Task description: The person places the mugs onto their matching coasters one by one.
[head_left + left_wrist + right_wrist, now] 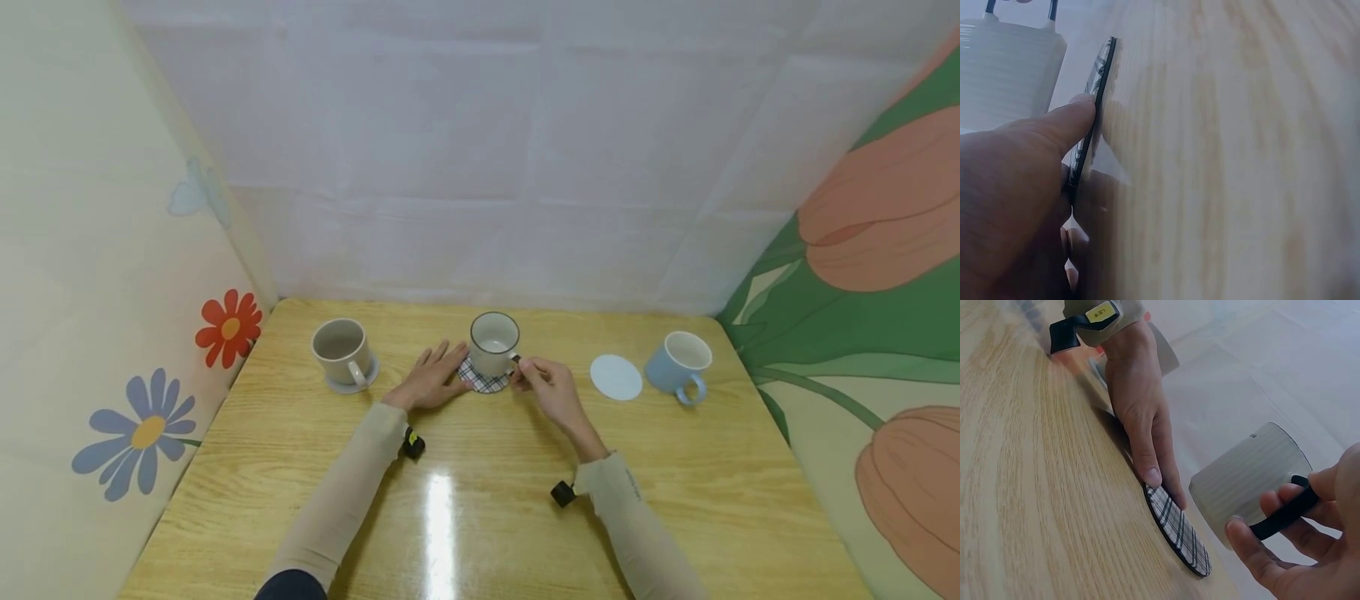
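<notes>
Even, moderately bright light fills the head view, with a white streak of glare on the table (510, 467) and soft shadows beside the sleeves (341, 487). The left wrist view is hazy, its grain blurred, shade darkening beneath the left hand (1016, 181). The right wrist view looks sharper.

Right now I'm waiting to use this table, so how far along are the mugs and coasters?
Looks done: the beige mug stands on the grey coaster. In hand: the right hand holds the black-rimmed mug by its black handle just above the plaid coaster, whose edge the left hand touches. Probably left: the blue mug, standing beside the bare pale round coaster, not on it.
</notes>
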The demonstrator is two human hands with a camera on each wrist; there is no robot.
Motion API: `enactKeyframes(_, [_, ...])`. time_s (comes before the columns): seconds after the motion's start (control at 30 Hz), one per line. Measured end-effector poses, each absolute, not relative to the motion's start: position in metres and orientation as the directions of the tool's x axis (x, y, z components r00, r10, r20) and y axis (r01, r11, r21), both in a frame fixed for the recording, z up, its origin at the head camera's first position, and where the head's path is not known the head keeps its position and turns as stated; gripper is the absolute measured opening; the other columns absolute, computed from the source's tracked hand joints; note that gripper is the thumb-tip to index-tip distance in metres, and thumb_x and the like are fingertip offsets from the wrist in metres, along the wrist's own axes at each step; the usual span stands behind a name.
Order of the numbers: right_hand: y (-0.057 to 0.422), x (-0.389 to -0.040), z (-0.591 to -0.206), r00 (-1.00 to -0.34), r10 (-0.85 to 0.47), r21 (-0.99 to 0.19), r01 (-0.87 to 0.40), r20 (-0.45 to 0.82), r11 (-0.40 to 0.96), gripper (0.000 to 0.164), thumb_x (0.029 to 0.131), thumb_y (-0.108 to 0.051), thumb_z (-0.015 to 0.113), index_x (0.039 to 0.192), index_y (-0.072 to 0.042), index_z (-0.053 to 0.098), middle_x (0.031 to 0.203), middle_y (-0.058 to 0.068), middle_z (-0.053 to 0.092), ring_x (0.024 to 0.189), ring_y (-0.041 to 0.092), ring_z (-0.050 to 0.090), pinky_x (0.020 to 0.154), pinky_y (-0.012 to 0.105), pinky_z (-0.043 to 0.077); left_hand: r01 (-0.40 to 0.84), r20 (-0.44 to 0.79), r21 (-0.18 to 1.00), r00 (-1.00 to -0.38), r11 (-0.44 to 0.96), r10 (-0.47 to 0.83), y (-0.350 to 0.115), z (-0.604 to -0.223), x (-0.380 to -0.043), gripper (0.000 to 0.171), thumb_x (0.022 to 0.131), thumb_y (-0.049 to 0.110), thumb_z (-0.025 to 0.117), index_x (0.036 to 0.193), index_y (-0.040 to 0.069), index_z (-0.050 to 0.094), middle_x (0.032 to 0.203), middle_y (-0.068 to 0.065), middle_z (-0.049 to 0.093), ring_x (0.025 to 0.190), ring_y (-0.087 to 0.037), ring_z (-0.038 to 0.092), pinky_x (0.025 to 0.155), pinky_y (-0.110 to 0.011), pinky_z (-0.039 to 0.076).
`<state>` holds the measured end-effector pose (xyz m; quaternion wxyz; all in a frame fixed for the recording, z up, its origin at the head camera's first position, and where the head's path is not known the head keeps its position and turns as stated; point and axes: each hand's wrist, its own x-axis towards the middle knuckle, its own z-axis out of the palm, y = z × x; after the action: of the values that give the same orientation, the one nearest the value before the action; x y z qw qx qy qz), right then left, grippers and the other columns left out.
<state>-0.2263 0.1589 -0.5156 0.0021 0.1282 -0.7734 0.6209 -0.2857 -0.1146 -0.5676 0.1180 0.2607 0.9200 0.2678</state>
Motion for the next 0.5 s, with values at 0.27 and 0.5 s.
enactKeyframes(0.27, [0.1581,-0.2288,-0.5182,-0.963,-0.203,-0.957,-0.216,0.176,0.193,0.042,0.114,-0.019,0.053,0.106,0.019,0.068,0.105,0.040,0.072,0.097,0.060,0.070,0.089,0.060,0.063,0.414,-0.081,0.546,-0.840,0.729,0.537,-0.1144,-0.5688,-0.2863,0.082,0.109,0.054,0.053,0.173,0.018,0.015,0.181,-0.001,0.010,0.168,-0.031,-0.003,0.135,-0.053,-0.007])
enactKeyframes(0.5, [0.1565,-0.2296,-0.5219,-0.969,-0.192,-0.964,-0.192,0.157,0.183,0.041,0.114,-0.019,0.054,0.106,0.018,0.069,0.105,0.038,0.072,0.097,0.059,0.071,0.090,0.058,0.064,0.413,-0.079,0.547,-0.840,0.728,0.537,-0.1133,-0.5687,-0.2842,0.082,0.110,0.053,0.052,0.173,0.018,0.015,0.181,-0.001,0.010,0.168,-0.030,-0.003,0.135,-0.054,-0.006])
